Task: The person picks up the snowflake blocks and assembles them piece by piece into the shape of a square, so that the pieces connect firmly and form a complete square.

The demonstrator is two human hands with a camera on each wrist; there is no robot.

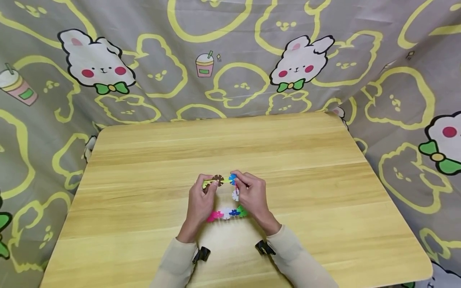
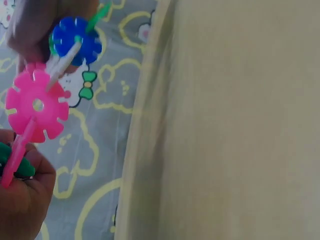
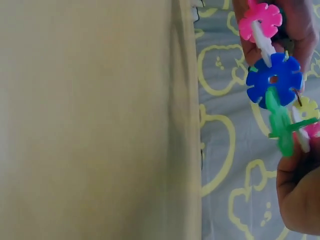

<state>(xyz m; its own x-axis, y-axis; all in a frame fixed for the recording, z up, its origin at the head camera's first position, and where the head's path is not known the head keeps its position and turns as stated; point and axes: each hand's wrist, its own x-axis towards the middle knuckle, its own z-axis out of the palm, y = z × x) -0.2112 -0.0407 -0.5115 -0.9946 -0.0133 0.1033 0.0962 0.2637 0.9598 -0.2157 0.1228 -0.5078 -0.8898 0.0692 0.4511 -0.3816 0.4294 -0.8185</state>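
Both hands hold a loop of slotted plastic snowflake discs joined edge to edge above the table. My left hand (image 1: 201, 204) pinches the loop's far left part, by a brown disc (image 1: 217, 180) and a yellow disc (image 1: 226, 181). With its fingertips my right hand (image 1: 253, 198) grips the far right part at a light blue disc (image 1: 232, 178), a white disc (image 1: 235, 195) just below. Along the near side run a pink disc (image 2: 37, 105), another white disc (image 1: 226, 214), a dark blue disc (image 3: 275, 80) and a green disc (image 3: 281, 122). Fingers hide parts of the loop.
A wood-grain table (image 1: 144, 160) with rounded corners lies under the hands. Grey patterned cloth (image 1: 230, 48) hangs behind it and at both sides. Black straps (image 1: 201, 254) sit at the cuffs of the light sleeves (image 1: 176, 260).
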